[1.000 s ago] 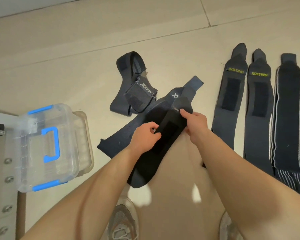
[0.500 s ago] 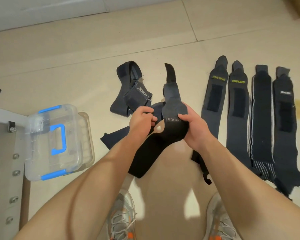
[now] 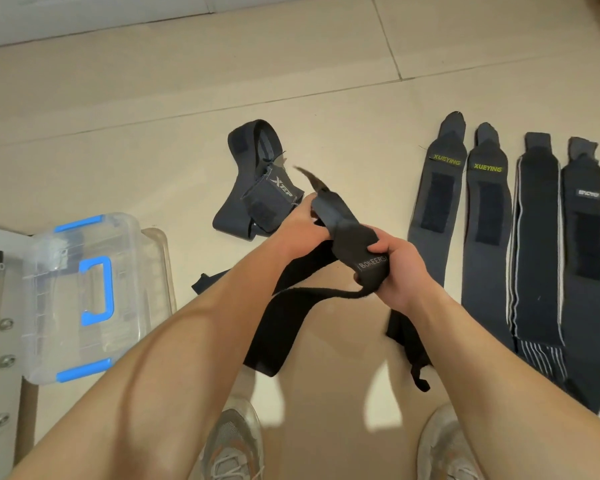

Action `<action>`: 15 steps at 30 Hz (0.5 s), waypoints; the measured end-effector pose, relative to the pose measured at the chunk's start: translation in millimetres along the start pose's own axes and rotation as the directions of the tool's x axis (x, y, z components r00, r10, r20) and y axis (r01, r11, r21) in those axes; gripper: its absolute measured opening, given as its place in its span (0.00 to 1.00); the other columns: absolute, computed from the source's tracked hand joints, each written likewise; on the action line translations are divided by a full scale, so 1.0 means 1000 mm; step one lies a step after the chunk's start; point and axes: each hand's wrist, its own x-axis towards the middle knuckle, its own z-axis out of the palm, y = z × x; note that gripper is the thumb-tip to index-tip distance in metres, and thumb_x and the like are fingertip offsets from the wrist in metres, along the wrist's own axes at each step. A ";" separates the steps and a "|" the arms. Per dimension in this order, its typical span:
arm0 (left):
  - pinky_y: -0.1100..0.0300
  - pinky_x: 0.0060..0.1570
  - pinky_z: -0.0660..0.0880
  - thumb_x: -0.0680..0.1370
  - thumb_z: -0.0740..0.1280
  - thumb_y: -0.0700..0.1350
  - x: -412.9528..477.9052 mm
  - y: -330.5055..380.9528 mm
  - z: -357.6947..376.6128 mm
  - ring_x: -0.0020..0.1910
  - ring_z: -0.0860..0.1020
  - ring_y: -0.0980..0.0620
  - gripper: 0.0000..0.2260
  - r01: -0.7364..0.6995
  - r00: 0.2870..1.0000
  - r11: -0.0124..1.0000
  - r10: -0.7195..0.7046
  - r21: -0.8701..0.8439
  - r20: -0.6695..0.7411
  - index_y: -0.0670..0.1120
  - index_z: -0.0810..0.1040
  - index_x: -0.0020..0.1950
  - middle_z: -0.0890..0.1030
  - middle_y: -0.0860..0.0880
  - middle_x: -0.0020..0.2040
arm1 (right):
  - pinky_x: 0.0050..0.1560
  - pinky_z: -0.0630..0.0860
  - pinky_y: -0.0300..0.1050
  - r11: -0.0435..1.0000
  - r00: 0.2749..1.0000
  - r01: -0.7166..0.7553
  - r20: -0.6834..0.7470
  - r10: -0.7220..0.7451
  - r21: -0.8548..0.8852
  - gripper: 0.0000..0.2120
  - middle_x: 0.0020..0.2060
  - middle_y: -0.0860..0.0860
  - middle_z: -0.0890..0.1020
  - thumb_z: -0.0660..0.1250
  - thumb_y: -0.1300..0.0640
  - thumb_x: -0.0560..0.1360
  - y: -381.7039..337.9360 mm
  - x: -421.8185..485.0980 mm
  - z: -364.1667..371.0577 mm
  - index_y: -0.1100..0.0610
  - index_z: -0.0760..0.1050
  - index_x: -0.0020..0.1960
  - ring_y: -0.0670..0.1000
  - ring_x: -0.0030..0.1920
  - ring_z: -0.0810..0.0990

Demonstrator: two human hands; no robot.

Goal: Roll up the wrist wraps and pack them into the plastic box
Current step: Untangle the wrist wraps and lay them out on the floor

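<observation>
1. The black wrap is held up over the floor, between the person's 2 hands, above the shoes.
2. The left hand is closed around the wrap's upper end; the right hand is clenched on the labelled section, thumb on top.
3. The held stretch runs diagonally, its tab end pointing up and away to the left, the long tail hanging down toward the floor.
4. It looks soft, light and floppy; I judge it needs pinching at one end and steady tension to roll tight.
5. The plastic box sits well to the left, lid closed.
6. 4 wraps lie flat in a row at right; another lies crumpled beyond the hands.
</observation>
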 end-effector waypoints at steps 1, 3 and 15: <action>0.67 0.45 0.71 0.80 0.70 0.41 0.002 -0.001 -0.001 0.47 0.76 0.63 0.22 -0.006 1.000 1.000 0.006 -0.023 0.008 0.51 0.69 0.73 0.78 0.57 0.51 | 0.41 0.78 0.46 1.000 1.000 -0.002 -0.002 0.002 -0.004 0.20 0.53 0.56 0.82 0.59 0.65 0.74 -0.002 0.004 -0.004 0.56 0.81 0.62 0.56 0.49 0.79; 0.62 0.44 0.72 0.81 0.70 0.46 0.008 -0.007 -0.004 0.42 0.77 0.62 0.10 -0.004 1.000 1.000 0.004 -0.009 -0.006 0.49 0.78 0.62 0.80 0.56 0.45 | 0.41 0.77 0.46 1.000 1.000 -0.006 -0.021 0.005 -0.018 0.23 0.56 0.58 0.81 0.58 0.64 0.73 -0.005 0.011 -0.012 0.56 0.80 0.65 0.56 0.49 0.78; 0.56 0.41 0.71 0.82 0.64 0.52 -0.017 -0.027 -0.033 0.39 0.75 0.52 0.13 0.096 0.959 0.991 -0.068 0.090 -0.276 0.44 0.76 0.45 0.77 0.49 0.38 | 0.62 0.78 0.54 0.881 0.935 0.023 -0.301 -0.187 -0.473 0.23 0.72 0.54 0.72 0.63 0.56 0.83 0.004 0.027 -0.017 0.51 0.67 0.77 0.56 0.65 0.75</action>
